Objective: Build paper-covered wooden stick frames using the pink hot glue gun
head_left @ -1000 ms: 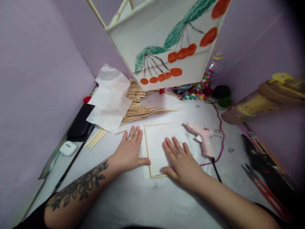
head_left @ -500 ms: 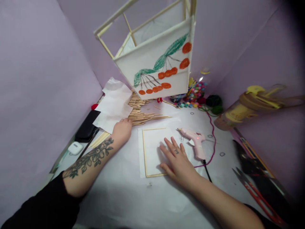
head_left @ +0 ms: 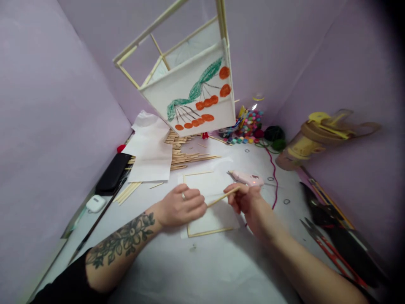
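A thin wooden stick (head_left: 220, 199) spans the space between my two hands, above a sheet of white paper (head_left: 202, 183). My left hand (head_left: 185, 204) is closed round the stick's left end, and my right hand (head_left: 247, 202) pinches its other end. On the paper, pale sticks form the left, top and bottom sides of a rectangle; the bottom stick (head_left: 210, 232) lies in the open while my left hand covers part of the left side. Just behind my right hand lies a pink hot glue gun (head_left: 248, 178), its handle hidden by that hand.
A stick-framed paper lantern (head_left: 199, 99) with painted red berries hangs above the table. Behind are a stick pile (head_left: 186, 158), folded paper (head_left: 150, 147) and pompoms (head_left: 253, 122). A black case (head_left: 112, 175) lies left; a cup (head_left: 303, 141) and red-handled scissors (head_left: 332, 249) stand and lie right.
My left hand has moved from the stick pile to above the paper with a stick. My right hand has lifted off the paper and closed on the stick's other end.
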`<state>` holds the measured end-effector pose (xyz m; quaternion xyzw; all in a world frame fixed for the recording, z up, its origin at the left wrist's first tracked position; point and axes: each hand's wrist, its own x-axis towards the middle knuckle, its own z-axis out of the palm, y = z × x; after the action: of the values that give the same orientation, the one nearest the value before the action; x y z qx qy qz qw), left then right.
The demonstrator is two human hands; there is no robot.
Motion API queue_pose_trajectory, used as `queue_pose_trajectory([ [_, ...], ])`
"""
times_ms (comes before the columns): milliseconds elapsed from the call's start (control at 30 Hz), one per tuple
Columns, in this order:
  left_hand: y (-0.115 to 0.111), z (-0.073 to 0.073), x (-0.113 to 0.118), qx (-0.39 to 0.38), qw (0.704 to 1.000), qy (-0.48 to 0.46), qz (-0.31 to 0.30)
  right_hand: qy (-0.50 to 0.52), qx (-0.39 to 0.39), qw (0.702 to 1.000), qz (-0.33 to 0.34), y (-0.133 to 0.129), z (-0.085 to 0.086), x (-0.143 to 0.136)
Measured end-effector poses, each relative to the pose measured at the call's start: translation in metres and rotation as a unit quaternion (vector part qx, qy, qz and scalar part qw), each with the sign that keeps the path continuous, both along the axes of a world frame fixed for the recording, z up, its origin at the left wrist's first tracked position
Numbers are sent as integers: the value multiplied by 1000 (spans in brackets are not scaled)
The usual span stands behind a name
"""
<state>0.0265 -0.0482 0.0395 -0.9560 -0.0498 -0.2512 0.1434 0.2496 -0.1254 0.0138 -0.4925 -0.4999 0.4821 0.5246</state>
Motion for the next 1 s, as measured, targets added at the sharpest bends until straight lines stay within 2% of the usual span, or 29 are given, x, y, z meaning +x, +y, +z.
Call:
queue_pose_trajectory([
  [33, -5, -3, 5, -14, 1000, 0, -3, 41, -47, 997, 55, 3, 0, 1],
  [100, -9, -10, 10, -68, 996, -2, 54, 49, -87, 988, 117, 6, -1, 2],
  [200, -2, -15, 1, -152, 977, 6, 147, -54, -56, 993, 93, 5, -3, 1],
  [267, 7, -14, -14, -185, 959, -13, 215, -159, 1, 982, 96, 2, 0, -1],
  [333, 17, -12, -33, -197, 938, -21, 284, -264, 97, 945, 166, -2, 4, -5],
  [400, 29, -10, -53, -185, 917, -14, 353, -339, 194, 882, 263, -6, 7, -12],
  [433, 35, -11, -62, -178, 907, 4, 382, -366, 227, 851, 302, -8, 6, -16],
  [500, 46, -15, -77, -168, 888, 29, 428, -420, 256, 805, 332, -10, 3, -25],
  [567, 53, -21, -88, -171, 875, 18, 452, -470, 259, 776, 331, -10, -2, -32],
  [633, 55, -28, -90, -184, 874, -17, 450, -508, 259, 754, 326, -10, -4, -37],
  [767, 42, -35, -73, -207, 900, -82, 374, -552, 292, 716, 312, -9, 2, -37],
  [833, 32, -38, -60, -216, 914, -105, 327, -561, 310, 716, 276, -9, 10, -29],
  [867, 27, -40, -54, -221, 918, -121, 305, -561, 312, 728, 239, -10, 15, -23],
  [933, 18, -42, -44, -241, 923, -135, 267, -549, 283, 776, 126, -10, 25, -6],
  [1000, 9, -43, -38, -270, 925, -127, 235, -510, 185, 840, 12, -10, 33, 13],
])
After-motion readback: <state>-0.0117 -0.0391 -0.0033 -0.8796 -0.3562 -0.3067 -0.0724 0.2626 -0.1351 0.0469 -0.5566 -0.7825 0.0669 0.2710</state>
